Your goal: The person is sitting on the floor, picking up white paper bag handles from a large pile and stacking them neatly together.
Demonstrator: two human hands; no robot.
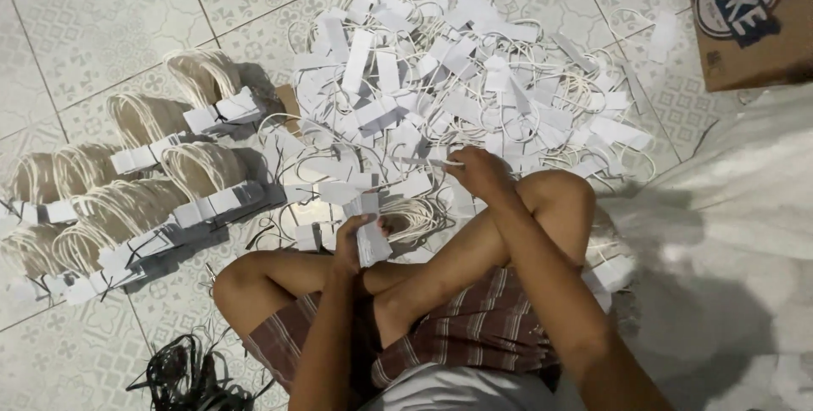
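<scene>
Here the left hand [354, 237] clasps a stack of white tags [370, 233]. The right hand [476, 167] seemingly pinches one tag [423, 160] from the loose pile [457, 81].

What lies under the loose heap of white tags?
The heap of white tags rests on the patterned floor tiles, with cream string loops tangled through it. A brown cardboard edge peeks out at its left; anything deeper is covered.

The loose pile of white tags [457, 81] is the landmark. Left of it, bundled tags [161, 199] lie in rows, touching one another, with a bare tile strip [93, 13] beyond them. Right of the pile, a cardboard box [749, 26] and white cloth [728, 233] close that side. Below the pile, the person's crossed legs [474, 250] block the way; a black tangle of ties [182, 373] lies lower left.
</scene>
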